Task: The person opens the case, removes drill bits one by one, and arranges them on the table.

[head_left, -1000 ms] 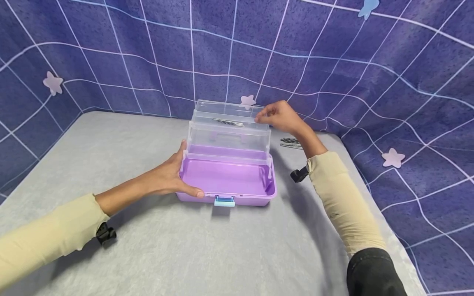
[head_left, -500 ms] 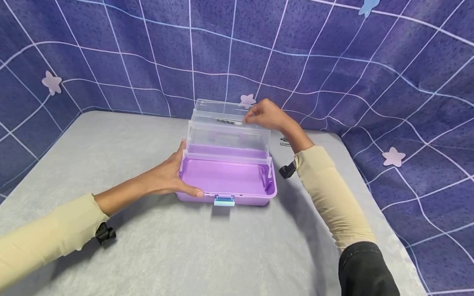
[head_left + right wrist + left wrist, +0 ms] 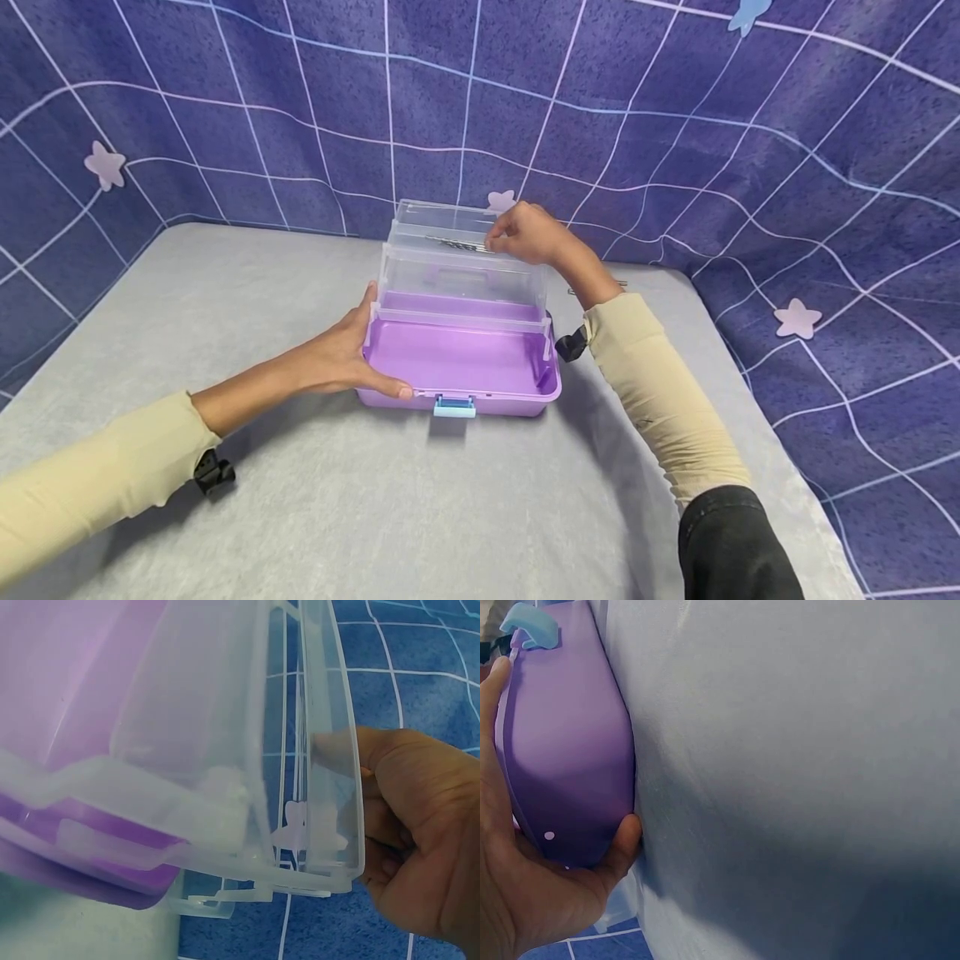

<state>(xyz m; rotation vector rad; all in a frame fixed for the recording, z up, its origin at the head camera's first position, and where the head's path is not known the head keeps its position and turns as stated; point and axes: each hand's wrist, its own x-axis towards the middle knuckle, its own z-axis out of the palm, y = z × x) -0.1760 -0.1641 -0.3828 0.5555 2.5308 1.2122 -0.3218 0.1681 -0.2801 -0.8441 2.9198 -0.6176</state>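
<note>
A purple toolbox [image 3: 510, 406] stands open on the grey cloth, its clear stepped trays [image 3: 420, 268] raised at the back. My left hand [image 3: 333, 354] grips its front left corner, thumb along the front rim; in the left wrist view a fingertip [image 3: 628, 836] reaches round its end. Several slim metal drill bits [image 3: 456, 243] lie in the upper tray. Over that tray's right end, my right hand [image 3: 528, 233] pinches a drill bit, mostly hidden by the fingers. The right wrist view has the thumb and forefinger behind the clear tray wall [image 3: 337, 795], the other fingers curled.
More drill bits [image 3: 613, 284] lie on the cloth right of the toolbox, partly behind the right forearm. A light blue latch [image 3: 454, 408] hangs at the toolbox front. A blue gridded curtain [image 3: 315, 100] with star shapes rises behind the table and on both sides.
My right hand has moved left along the upper tray, up to the drill bits in it, and its forearm has followed. The left hand and the toolbox stay in place.
</note>
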